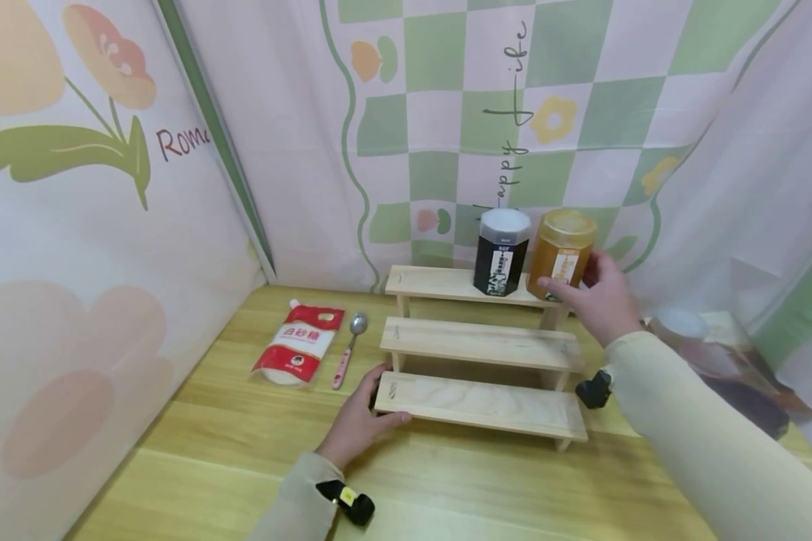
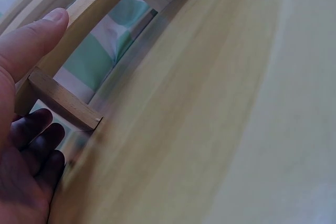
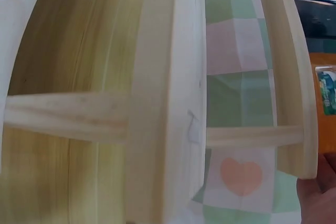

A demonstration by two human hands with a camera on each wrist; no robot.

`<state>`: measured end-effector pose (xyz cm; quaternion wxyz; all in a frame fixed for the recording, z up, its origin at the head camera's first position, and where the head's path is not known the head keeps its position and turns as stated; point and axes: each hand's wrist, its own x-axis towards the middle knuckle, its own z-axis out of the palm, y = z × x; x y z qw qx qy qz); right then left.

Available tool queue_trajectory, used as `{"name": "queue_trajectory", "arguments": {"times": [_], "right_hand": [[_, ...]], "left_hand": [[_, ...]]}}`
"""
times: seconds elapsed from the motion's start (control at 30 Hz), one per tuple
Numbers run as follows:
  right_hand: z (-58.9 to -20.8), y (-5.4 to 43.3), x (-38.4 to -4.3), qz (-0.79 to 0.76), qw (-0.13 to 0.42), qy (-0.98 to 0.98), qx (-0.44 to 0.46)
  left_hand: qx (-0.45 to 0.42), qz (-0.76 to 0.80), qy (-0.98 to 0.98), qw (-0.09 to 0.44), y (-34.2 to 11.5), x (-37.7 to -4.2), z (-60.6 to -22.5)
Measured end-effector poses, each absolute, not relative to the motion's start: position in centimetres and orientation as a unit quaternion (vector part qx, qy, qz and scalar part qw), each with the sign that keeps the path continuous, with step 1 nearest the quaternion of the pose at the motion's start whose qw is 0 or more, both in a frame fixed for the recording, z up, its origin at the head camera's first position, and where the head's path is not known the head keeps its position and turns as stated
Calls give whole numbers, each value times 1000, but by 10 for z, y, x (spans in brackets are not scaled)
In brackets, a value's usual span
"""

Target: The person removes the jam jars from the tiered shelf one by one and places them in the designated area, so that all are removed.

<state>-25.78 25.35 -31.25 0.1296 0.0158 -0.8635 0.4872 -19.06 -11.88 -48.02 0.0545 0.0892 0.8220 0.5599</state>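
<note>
A three-step wooden stand point(image 1: 480, 402) rests on the table. My left hand point(image 1: 359, 428) grips the left end of its lowest step, the thumb along the front edge and the fingers behind. In the left wrist view, that thumb point(image 2: 37, 40) lies near a stand leg point(image 2: 65, 100). On the top step, at its right end, is a yellow-orange octagonal jar point(image 1: 560, 259); my right hand point(image 1: 605, 297) holds it from the right, thumb across its front. A dark jar with a pale lid point(image 1: 503, 255) stands just left of it. Only part of the right hand point(image 3: 317, 198) shows in the right wrist view.
Left of the stand lie a red-and-white sugar pouch point(image 1: 301, 342) and a spoon with a pink handle point(image 1: 348, 349). Behind the right forearm are partly hidden, blurred items, one with a pale round top point(image 1: 683, 327). A patterned curtain point(image 1: 440, 113) hangs behind the table.
</note>
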Motion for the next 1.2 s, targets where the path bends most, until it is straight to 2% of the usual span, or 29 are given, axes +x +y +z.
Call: {"name": "queue_trajectory", "arguments": {"times": [0.5, 1.2], "right_hand": [[-313, 249, -259, 485, 148, -861, -26], [-317, 278, -253, 455, 174, -872, -54]], "left_hand": [[88, 561, 821, 57, -116, -191, -480], [89, 555, 825, 54, -119, -191, -480]]}}
